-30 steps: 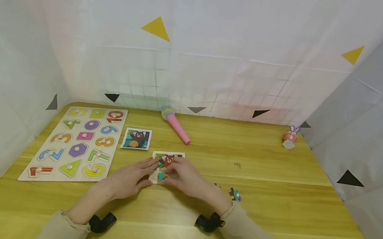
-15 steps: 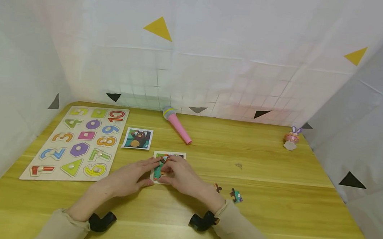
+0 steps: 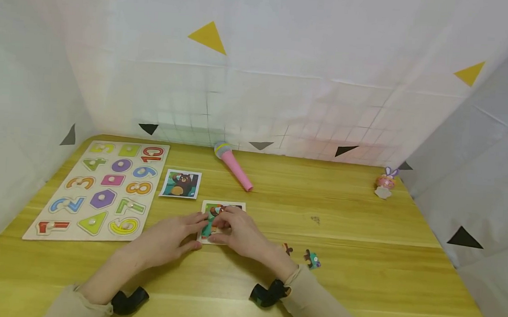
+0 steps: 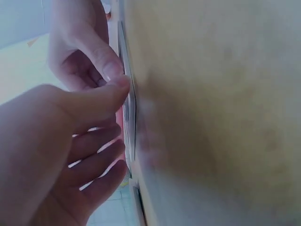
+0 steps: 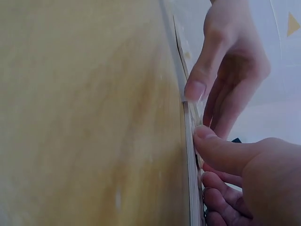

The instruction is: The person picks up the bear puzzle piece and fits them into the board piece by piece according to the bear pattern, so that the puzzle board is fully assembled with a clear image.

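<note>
A small white-rimmed puzzle board (image 3: 224,203) lies in front of me, with bear-picture pieces (image 3: 207,228) in teal and brown set in it. My right hand (image 3: 242,234) is over its right half, thumb and curled fingers pinching a puzzle piece low at the board; the fingers hide most of that piece. Along the board's left edge rests my left hand (image 3: 168,238), fingers extended and thumb by the near left corner. Two loose puzzle pieces, one brown (image 3: 287,249) and one teal and brown (image 3: 312,259), lie right of my right wrist.
A printed bear card (image 3: 181,184) lies behind the board. At left is a wooden number-and-shape board (image 3: 76,186). A pink toy microphone (image 3: 236,169) lies at the back, a small bunny figure (image 3: 385,182) at far right. White cloth walls (image 3: 284,83) enclose the table.
My right hand has shifted slightly left over the board, its fingers more drawn in. My left hand has moved back slightly to the left. The brown loose piece shows more now.
</note>
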